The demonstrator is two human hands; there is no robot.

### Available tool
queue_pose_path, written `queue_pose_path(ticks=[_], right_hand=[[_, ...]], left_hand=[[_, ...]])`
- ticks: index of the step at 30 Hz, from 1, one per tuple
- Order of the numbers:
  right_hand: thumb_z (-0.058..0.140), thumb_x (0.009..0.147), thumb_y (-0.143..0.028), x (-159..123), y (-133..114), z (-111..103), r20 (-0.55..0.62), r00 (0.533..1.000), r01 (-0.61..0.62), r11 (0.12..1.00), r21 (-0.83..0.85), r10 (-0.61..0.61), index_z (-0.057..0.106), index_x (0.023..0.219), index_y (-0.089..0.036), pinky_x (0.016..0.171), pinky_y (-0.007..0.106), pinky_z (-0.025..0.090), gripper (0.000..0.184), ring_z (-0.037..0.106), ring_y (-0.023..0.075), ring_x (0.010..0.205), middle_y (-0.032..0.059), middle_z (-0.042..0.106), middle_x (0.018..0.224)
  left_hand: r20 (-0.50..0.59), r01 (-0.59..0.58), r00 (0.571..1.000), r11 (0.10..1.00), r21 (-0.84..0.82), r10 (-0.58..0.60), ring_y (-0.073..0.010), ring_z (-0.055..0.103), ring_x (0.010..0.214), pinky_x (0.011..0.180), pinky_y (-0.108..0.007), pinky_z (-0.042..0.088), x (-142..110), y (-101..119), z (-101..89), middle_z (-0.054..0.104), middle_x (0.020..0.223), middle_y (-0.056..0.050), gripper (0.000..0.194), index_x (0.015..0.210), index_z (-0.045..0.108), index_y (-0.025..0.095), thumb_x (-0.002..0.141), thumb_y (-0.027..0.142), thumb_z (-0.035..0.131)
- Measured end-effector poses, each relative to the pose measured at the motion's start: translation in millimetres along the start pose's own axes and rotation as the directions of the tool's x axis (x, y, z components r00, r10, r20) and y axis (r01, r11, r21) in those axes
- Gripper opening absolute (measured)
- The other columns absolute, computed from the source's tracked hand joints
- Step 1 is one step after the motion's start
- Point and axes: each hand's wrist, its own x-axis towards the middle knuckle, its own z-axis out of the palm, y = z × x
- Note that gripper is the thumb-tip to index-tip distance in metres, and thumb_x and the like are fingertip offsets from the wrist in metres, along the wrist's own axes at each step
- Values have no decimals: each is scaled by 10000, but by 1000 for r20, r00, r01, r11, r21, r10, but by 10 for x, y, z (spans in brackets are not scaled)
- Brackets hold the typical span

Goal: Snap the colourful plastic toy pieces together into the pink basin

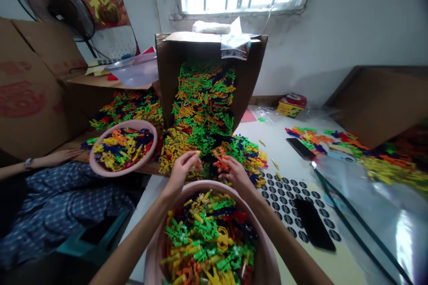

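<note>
My left hand (185,167) pinches a small yellow plastic piece (198,153) between thumb and fingertips. Facing it, my right hand (234,173) is closed on an orange branching plastic toy piece (220,156). Both hands are over the far rim of a large pink tub (154,249). The tub holds a mix of green, yellow, orange, red and dark blue plastic pieces (205,227). Just beyond my hands, a heap of similar pieces (203,107) spills from a tipped cardboard box (251,71) onto the table.
At left, another person's hand (67,155) rests near a smaller pink basin (154,142) of pieces. Round black stickers (286,209) and a dark phone (314,225) lie to the right, with another phone (300,147) behind. A black strap (357,218) crosses plastic bags there.
</note>
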Motion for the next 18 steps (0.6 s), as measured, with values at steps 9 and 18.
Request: queue_pose_path(ticks=[9, 18], right_hand=[[613, 888, -484, -757, -270, 242, 149, 964, 263, 879, -398, -221, 685, 972, -191, 655, 281, 555, 313, 668, 191, 710, 34, 710, 831], [546, 943, -392, -978, -262, 46, 439, 838, 543, 576, -610, -325, 698, 1096, -230, 675, 232, 558, 270, 727, 196, 729, 40, 766, 910]], left_hand=[[-75, -44, 996, 999, -17, 42, -149, 663, 736, 685, -229, 525, -659, 589, 130, 707, 896, -34, 272, 989, 666, 184, 838, 410, 688], [11, -63, 998, 980, 188, 62, -161, 659, 758, 674, -229, 507, -864, 742, 33, 727, 865, -39, 221, 896, 723, 165, 807, 367, 720]])
